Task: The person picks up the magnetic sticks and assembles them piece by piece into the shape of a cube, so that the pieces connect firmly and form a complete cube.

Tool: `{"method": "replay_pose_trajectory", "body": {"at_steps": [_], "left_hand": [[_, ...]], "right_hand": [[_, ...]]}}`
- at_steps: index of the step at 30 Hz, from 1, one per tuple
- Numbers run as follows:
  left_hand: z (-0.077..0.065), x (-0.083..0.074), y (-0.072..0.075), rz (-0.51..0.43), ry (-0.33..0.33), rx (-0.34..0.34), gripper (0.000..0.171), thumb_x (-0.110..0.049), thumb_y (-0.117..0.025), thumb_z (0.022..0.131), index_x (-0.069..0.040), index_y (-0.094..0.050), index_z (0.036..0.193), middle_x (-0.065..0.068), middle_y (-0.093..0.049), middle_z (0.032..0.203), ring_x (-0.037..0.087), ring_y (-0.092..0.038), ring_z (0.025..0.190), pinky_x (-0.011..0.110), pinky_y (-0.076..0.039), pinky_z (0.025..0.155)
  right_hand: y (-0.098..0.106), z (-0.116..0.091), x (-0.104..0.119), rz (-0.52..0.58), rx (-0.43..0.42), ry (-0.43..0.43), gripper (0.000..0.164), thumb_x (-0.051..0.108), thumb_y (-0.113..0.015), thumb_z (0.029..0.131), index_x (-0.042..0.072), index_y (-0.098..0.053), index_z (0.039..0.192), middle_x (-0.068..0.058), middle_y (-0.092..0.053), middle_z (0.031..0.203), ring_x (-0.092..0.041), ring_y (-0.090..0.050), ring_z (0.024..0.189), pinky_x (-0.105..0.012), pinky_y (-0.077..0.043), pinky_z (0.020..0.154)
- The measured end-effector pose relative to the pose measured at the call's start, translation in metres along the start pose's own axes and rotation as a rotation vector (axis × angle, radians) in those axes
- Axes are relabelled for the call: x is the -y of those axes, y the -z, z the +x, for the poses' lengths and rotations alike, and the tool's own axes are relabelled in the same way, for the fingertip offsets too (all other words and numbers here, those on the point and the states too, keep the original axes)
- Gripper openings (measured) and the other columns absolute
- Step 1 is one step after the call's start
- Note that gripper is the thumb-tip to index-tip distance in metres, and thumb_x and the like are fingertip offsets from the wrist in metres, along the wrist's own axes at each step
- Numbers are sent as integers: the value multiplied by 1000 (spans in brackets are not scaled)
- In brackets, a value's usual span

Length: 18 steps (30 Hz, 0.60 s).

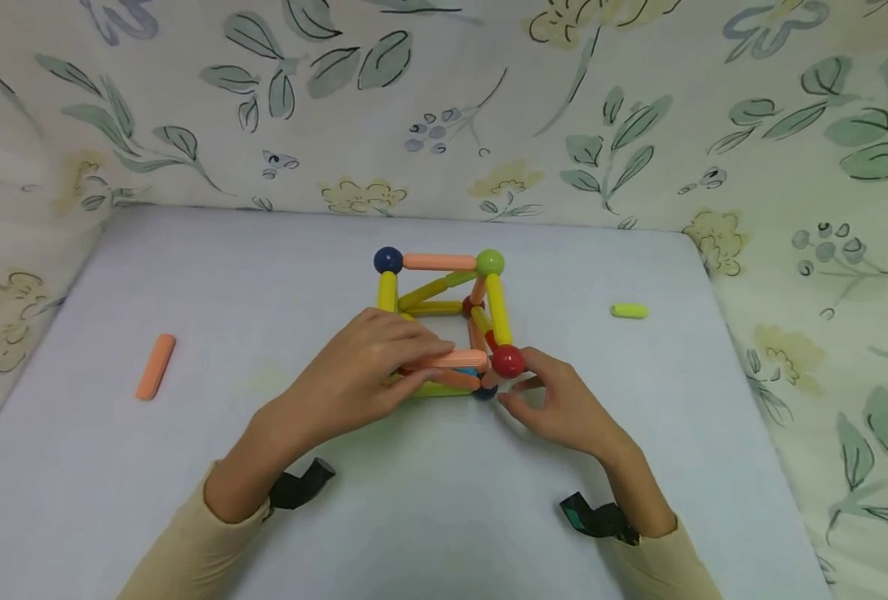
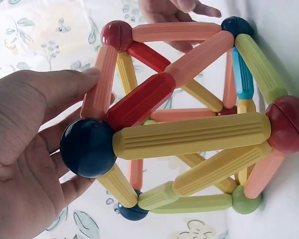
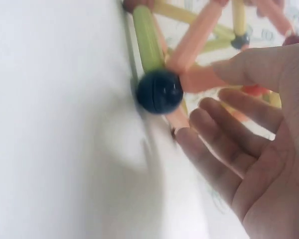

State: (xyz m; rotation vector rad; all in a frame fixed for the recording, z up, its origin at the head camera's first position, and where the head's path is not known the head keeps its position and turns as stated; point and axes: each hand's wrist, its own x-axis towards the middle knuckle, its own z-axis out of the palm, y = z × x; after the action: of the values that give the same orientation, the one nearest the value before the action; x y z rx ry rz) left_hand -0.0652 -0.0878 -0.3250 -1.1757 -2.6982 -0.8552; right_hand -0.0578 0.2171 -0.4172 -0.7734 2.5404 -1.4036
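Note:
A box-shaped frame of coloured rods and balls stands on the table. My left hand [image 1: 369, 358] grips the salmon-orange rod [image 2: 98, 82] along its upper front edge, thumb on one side and fingers on the other. That rod runs between a dark blue ball [image 2: 88, 148] and a red ball [image 1: 507, 362]. At the front right corner, my right hand [image 1: 564, 404] has its fingers spread and loosely bent. Its thumb touches an orange rod [image 3: 202, 79] that rises from the lower dark blue ball [image 3: 160, 92]. A red-and-orange diagonal rod [image 2: 142, 99] crosses the front face.
A loose orange rod [image 1: 156, 367] lies on the white table [image 1: 444, 500] at the left. A short yellow-green rod [image 1: 629, 311] lies on the right. Floral cloth [image 1: 444, 100] hangs behind the table. Both wrists wear black straps.

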Motion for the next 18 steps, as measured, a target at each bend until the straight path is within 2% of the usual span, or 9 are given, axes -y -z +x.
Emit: {"method": "replay_pose_trajectory", "body": {"at_steps": [3,8,18], "left_hand": [[-2,0,-1,17,-15,-22,26,-24,-81,95,-20,-80,121,-8,-78,110,12,-69,104,41,-50,99],[-3,1,-5,46,-55,-56,26,-19,-83,94,-17,-81,120,-6,-78,111,14,-69,105,41,-50,99],[-4,4,-6,47,-74,-78,26,-17,-84,92,-17,-81,118,-6,-78,113,15,-69,108,39,-49,98]], "right_hand": [[-9,0,1,27,-49,61,38,4,-80,92,10,-67,127,-1,-74,116,-18,-70,108,-41,-65,86],[-18,2,-1,30,-135,108,36,-5,-82,88,9,-70,120,-2,-76,112,-20,-73,103,-38,-66,82],[-22,4,-1,-37,-170,127,40,-6,-83,86,12,-72,119,2,-75,108,-16,-73,100,-36,-66,80]]}}
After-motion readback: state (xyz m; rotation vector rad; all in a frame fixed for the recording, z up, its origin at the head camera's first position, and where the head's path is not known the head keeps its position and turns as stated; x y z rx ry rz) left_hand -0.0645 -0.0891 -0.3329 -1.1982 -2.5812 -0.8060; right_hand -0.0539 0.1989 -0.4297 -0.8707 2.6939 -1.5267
